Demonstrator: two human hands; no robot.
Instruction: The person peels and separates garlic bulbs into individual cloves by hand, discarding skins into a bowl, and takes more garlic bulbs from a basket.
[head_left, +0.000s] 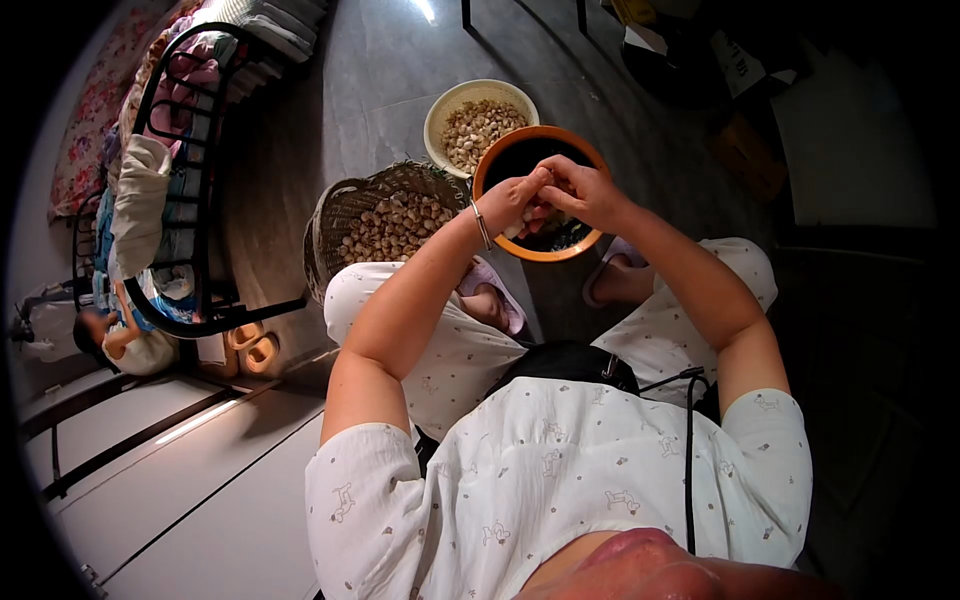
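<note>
Over an orange basin (597, 158) with a dark inside, my two hands meet with fingers bent together. My left hand (512, 203), wearing a metal bangle, is closed on garlic; a pale bit of it shows beneath the fingers. My right hand (588, 194) is closed too, its fingertips pressed against the left hand's at the garlic, and what lies between them is mostly hidden. Left of the basin, a woven basket (322, 232) holds many whole-looking garlic bulbs (392, 226). Behind it, a cream colander (437, 112) contains pale loose garlic cloves (484, 128).
My knees and slippered feet flank the basin on the grey floor (385, 80). At left stands a black metal bed frame (203, 200) with bedding, and another person (140, 345) is near it. Tan slippers (262, 352) lie close by. Dark boxes stand at upper right.
</note>
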